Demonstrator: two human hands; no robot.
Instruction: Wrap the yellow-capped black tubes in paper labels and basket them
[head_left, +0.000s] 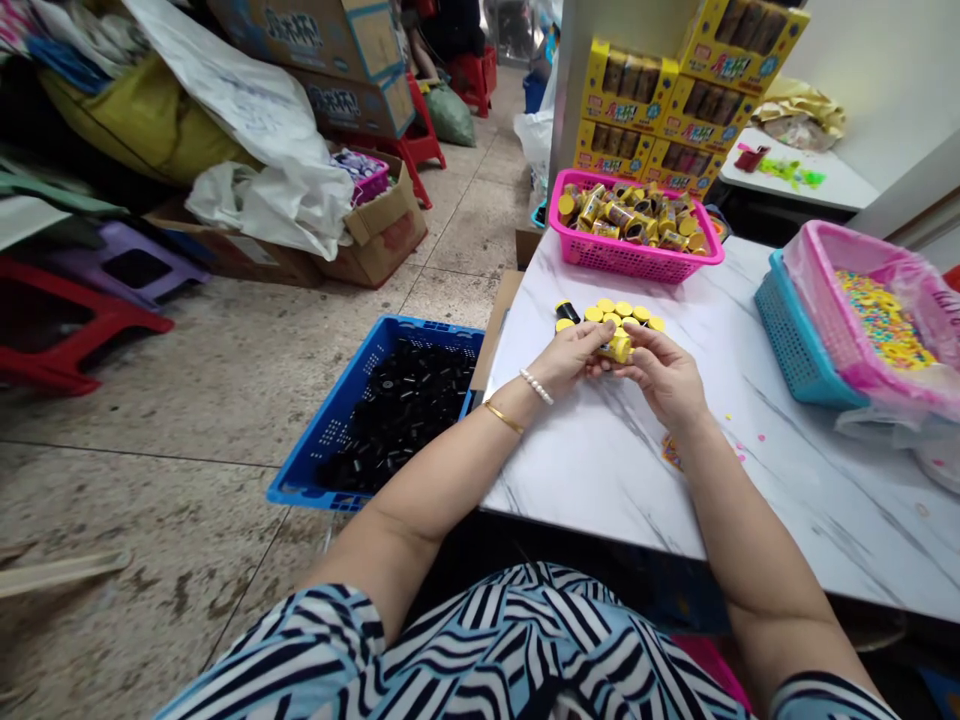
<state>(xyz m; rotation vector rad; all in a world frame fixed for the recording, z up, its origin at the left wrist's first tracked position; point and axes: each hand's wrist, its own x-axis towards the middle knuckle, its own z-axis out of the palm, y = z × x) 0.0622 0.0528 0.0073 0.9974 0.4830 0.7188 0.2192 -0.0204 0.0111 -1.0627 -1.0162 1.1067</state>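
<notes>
Both my hands meet over the white marble table (637, 470). My left hand (571, 355) and my right hand (660, 372) are closed together on a small yellow-wrapped tube (619, 347). Just beyond my fingers stand several black tubes with yellow caps (611, 313), packed close in a cluster. Behind them a pink basket (634, 258) holds several yellow-wrapped tubes lying loose.
A blue crate of black tubes (390, 410) sits on the floor at the table's left edge. At the right, a pink basket of coloured candy (877, 310) sits in a blue basket (795, 340). Yellow display boxes (675, 95) are stacked behind. Cartons, bags and stools crowd the floor at left.
</notes>
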